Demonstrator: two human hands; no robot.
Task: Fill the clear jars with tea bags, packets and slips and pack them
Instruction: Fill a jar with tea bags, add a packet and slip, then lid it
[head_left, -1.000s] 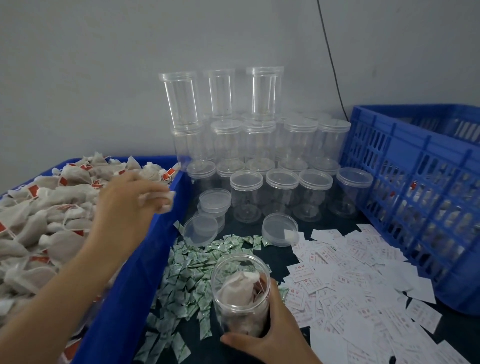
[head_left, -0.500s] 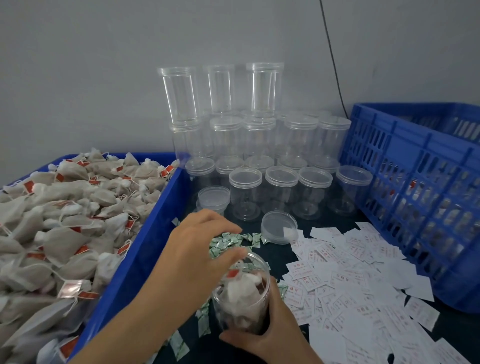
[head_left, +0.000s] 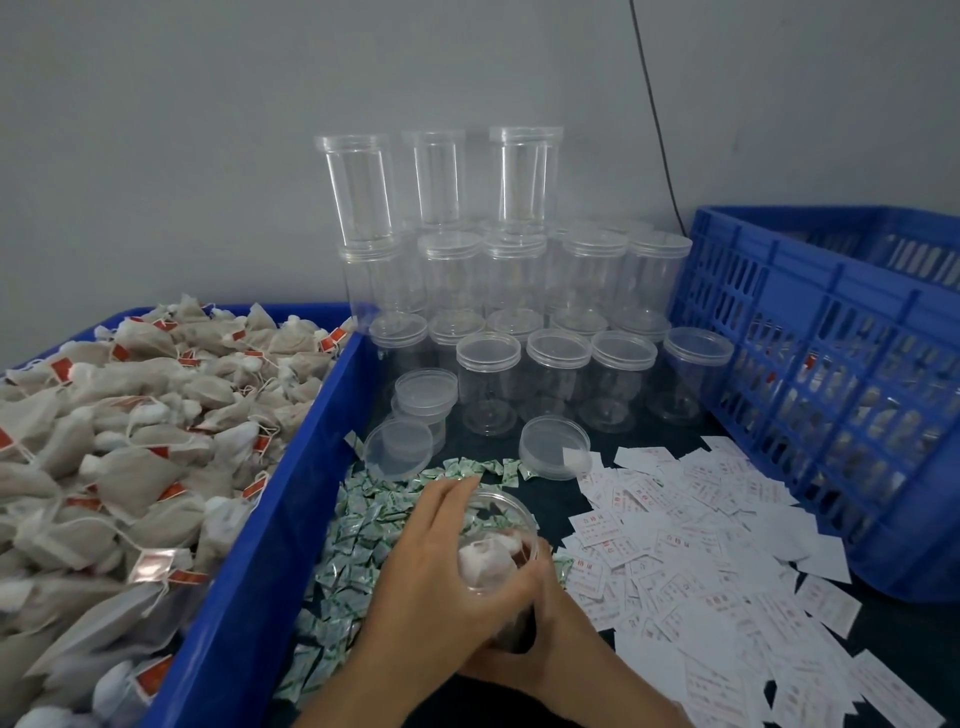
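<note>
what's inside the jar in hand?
White tea bags show through the open mouth of the jar. The left hand covers part of the mouth and the right hand wraps the lower wall, so any packet or slip is unseen.
</note>
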